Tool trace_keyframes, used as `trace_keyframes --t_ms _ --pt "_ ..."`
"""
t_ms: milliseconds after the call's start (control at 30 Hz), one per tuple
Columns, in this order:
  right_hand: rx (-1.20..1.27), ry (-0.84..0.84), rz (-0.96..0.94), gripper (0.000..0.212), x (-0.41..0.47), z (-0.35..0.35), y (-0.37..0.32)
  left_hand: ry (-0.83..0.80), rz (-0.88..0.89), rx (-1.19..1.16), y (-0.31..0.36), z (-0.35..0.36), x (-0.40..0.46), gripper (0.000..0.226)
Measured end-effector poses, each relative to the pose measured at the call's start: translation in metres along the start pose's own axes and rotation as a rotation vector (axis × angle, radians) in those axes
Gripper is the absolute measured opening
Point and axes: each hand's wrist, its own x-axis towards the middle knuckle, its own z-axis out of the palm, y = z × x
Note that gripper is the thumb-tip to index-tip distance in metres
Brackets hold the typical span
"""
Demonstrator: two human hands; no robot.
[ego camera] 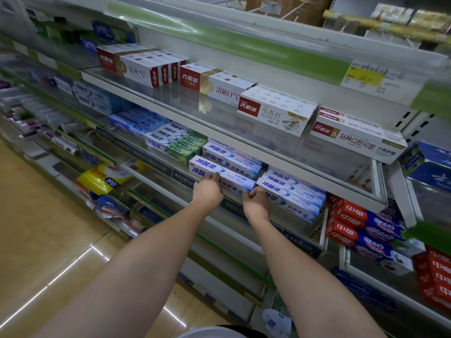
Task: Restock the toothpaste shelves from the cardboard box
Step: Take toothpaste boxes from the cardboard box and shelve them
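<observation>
Both hands reach to the middle shelf [156, 178]. The left hand [207, 191] grips the near end of a white-and-blue toothpaste box [219, 173] printed 冷酸灵 and 抗敏感, lying at the shelf's front edge; the right hand [256, 200] is curled at that box's other end, its grip hidden. Just right lies a stack of three like boxes [292, 193]. On the upper shelf [268, 152] behind stand red-and-white 六必治 boxes [275, 109].

Glossy printed card toothpaste boxes [220, 173]; smooth white painted metal shelf [156, 98]; shiny yellow plastic packs [103, 179] at left; polished tan floor [48, 240].
</observation>
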Motion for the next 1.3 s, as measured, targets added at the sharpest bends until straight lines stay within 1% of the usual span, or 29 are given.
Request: trace_keyframes --t_ms 100,167,300,433,500,600,667,833,933,1033,1100,1200,1300 --pt "-0.049 -0.011 -0.018 0.023 0.006 0.0 -0.004 -0.019 -0.009 -0.004 -0.001 0.001 0.008 0.036" --pt "-0.066 -0.001 -0.016 0.022 0.01 0.004 -0.006 -0.055 -0.027 0.011 0.0 -0.001 0.014 0.038" --pt "-0.069 0.034 -0.015 0.026 0.014 0.012 -0.009 -0.149 -0.075 0.046 0.006 -0.006 0.026 0.045" --pt "-0.057 0.046 -0.064 0.025 0.018 0.019 -0.009 -0.189 -0.095 0.079 0.008 -0.009 0.032 0.045" --pt "-0.022 0.054 -0.071 0.023 0.022 0.019 -0.009 -0.206 -0.081 0.114 0.008 -0.009 0.034 0.049" --pt "-0.004 0.085 -0.047 0.017 0.024 0.017 -0.011 -0.229 -0.076 0.147 0.01 -0.008 0.037 0.063" --pt "0.0 0.105 -0.032 0.012 0.024 0.02 -0.012 -0.228 -0.076 0.147 0.012 -0.008 0.039 0.065" --pt "0.035 0.094 -0.047 0.004 0.024 0.025 -0.007 -0.224 -0.083 0.151 0.012 -0.007 0.042 0.055" --pt "0.07 0.05 -0.037 0.005 0.024 0.02 -0.004 -0.191 -0.015 0.181 0.018 -0.002 0.042 0.044" --pt "0.118 0.038 -0.035 0.008 0.024 0.01 0.002 -0.156 0.036 0.021 0.032 0.01 0.042 0.028" --pt "0.135 0.038 -0.035 0.007 0.021 -0.004 0.013 -0.163 0.071 -0.044 0.047 0.017 0.04 0.019" --pt "0.084 0.055 -0.03 0.007 0.019 -0.026 0.04 -0.214 0.147 -0.074 0.074 0.029 0.032 0.016" --pt "0.04 0.128 0.014 0.012 0.015 -0.045 0.066 -0.251 0.199 -0.106 0.098 0.044 0.024 0.016"
